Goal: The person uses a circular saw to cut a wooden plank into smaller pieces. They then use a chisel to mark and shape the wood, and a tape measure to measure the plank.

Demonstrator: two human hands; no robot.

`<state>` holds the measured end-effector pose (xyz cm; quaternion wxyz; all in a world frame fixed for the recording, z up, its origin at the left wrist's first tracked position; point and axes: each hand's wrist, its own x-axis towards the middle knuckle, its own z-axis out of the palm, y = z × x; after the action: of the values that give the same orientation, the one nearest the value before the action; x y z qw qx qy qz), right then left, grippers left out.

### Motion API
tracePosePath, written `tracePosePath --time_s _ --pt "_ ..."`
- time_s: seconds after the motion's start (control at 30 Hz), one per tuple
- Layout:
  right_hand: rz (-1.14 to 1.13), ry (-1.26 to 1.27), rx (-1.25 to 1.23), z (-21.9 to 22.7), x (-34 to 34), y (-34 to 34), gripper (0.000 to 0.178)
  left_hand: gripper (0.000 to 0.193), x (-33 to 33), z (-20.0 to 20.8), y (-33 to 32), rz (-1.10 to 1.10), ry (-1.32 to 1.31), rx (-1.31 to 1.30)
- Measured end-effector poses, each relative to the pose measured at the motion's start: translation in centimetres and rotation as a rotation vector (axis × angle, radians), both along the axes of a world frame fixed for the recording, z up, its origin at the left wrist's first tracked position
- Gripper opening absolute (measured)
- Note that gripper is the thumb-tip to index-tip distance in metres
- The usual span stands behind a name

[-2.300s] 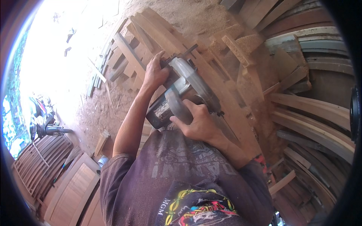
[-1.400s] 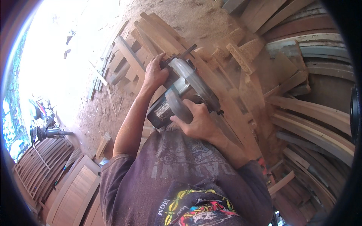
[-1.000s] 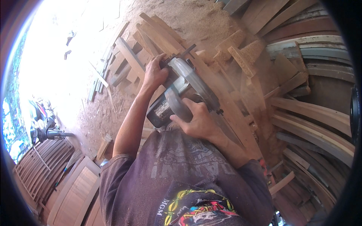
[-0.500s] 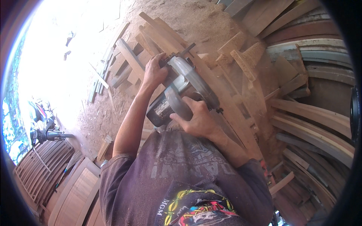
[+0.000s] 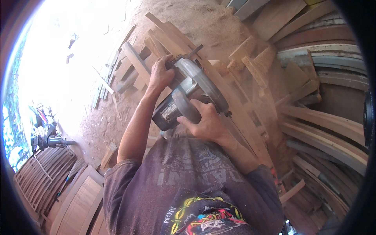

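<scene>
A circular saw [image 5: 207, 85] with a grey blade guard and a dark motor housing rests on a long wooden board [image 5: 231, 105]. My right hand [image 5: 206, 122] is closed around its looped rear handle, thumb toward the motor. At the saw's front, my left hand [image 5: 161, 72] grips a dark front part; its fingertips are partly hidden behind the saw. A thin dark bar sticks out from the saw's front end across the board. Behind the saw, a narrow dark cut line runs along the board toward me. The blade itself is hidden.
Offcuts and short wood pieces [image 5: 133, 58] lie left of the board, with sawdust-covered blocks [image 5: 254, 70] on its right. Curved planks [image 5: 321, 121] are stacked along the right side. At lower left stand a wooden panel [image 5: 78, 196] and a slatted frame [image 5: 45, 176]. Sawdust covers the ground.
Very little differs. Both hands keep their hold on the saw, which stays at nearly the same place on the board; the view has shifted slightly.
</scene>
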<state>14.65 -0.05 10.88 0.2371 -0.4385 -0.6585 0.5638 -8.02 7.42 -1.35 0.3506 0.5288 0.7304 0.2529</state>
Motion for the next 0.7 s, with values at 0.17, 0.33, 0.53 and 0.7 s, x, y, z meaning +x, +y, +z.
tracePosePath --time_s 0.17,0.33,0.53,0.7 --pt "-0.028 0.037 0.035 -0.4 -0.5 0.0 0.035 0.049 -0.2 -1.2 0.4 0.007 0.06 0.065" --pt "0.013 -0.018 -0.102 0.5 -1.0 1.2 0.029 0.054 -0.1 -1.5 0.9 0.036 -0.063 0.005" --pt "0.018 -0.005 -0.189 1.7 -2.3 2.1 0.028 0.055 -1.4 -0.7 1.6 -0.006 -0.045 -0.007" --pt "-0.029 -0.009 -0.03 0.9 -2.7 2.0 0.02 0.047 -2.2 -3.1 2.4 0.021 -0.055 0.015"
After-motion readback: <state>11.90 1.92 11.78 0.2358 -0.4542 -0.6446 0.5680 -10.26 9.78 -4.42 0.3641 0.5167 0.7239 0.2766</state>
